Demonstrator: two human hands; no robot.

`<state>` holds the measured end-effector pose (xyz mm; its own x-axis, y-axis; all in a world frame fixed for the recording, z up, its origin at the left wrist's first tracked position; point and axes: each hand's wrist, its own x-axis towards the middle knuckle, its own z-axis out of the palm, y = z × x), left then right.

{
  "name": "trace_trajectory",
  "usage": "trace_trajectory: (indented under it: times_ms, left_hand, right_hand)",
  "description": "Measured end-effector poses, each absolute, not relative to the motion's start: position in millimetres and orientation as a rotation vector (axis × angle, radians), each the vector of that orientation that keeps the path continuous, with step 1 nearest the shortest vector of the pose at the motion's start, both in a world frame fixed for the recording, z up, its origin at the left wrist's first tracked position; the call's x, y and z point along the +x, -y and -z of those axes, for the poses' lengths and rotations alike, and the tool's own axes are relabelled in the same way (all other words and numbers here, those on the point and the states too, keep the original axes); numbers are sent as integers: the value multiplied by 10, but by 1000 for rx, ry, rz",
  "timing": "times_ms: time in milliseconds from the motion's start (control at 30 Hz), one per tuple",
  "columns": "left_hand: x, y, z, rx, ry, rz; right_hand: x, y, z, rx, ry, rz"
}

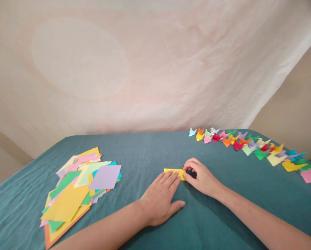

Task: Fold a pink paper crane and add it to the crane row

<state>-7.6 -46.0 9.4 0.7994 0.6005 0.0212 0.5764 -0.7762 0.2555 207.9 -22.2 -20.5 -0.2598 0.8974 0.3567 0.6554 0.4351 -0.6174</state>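
A small yellow sheet of paper (181,172), folded into a narrow strip, lies on the cloth in front of me. My left hand (162,196) rests flat with its fingers out, the fingertips pressing on the strip's left and middle part. At the strip's right end, my right hand (199,176) pinches the paper between thumb and curled fingers. Part of the strip is hidden under my left fingertips.
On the left lies a loose pile of coloured paper sheets (67,203), with a lilac sheet (105,177) on top. Rows of folded paper birds (249,149) stand along the right side. A teal cloth (145,149) covers the table, and a pale sheet (155,69) hangs behind.
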Motion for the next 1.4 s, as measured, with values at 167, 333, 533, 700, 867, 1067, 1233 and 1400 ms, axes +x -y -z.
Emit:
trace_trajectory:
  times_ms: [167, 333, 533, 700, 867, 1067, 1233, 1400]
  left_hand:
    - [-70, 467, -98, 2773, -918, -151]
    - [-66, 469, -102, 2774, -930, -146]
    - [-73, 469, -109, 2766, -922, -142]
    - [-68, 474, -108, 2769, -916, -161]
    - [-71, 466, -96, 2778, -912, -170]
    - [-79, 459, -95, 2779, -911, -164]
    - [-78, 460, -102, 2776, -903, -157]
    - [-72, 456, -108, 2772, -904, -155]
  right_hand:
    - [2083, 223, 221, -1295, 2010, -455]
    - [2083, 221, 220, -1296, 2001, -449]
    - [2079, 223, 205, -1299, 2006, -451]
    - [2072, 231, 194, -1301, 2011, -452]
    - [2075, 234, 199, -1300, 2006, -460]
    - [2082, 228, 207, -1300, 2011, -460]
    - [2084, 226, 197, -1302, 2020, -460]
    - [2078, 229, 200, -1299, 2011, -457]
